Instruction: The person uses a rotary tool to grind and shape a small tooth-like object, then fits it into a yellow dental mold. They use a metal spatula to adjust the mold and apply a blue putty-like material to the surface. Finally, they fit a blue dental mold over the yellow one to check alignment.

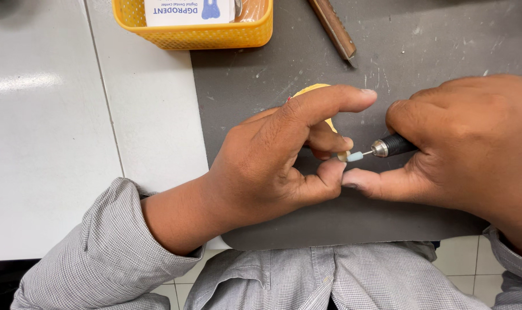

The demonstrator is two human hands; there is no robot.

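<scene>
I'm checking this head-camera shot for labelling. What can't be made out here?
- Yellow piece: mostly hidden behind the left hand.
- Rotary tool: body buried in the right hand.
- Yellow basket: cut off by the top edge.
- Wooden-handled tool: also cut off at the top.

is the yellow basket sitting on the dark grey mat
No, the yellow basket stands on the white tabletop at the top edge, with only its right end reaching over the dark grey mat.

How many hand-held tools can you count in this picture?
2. A rotary handpiece is gripped in the right hand; a brown-handled tool lies on the grey mat. The yellow basket may hide others.
</scene>
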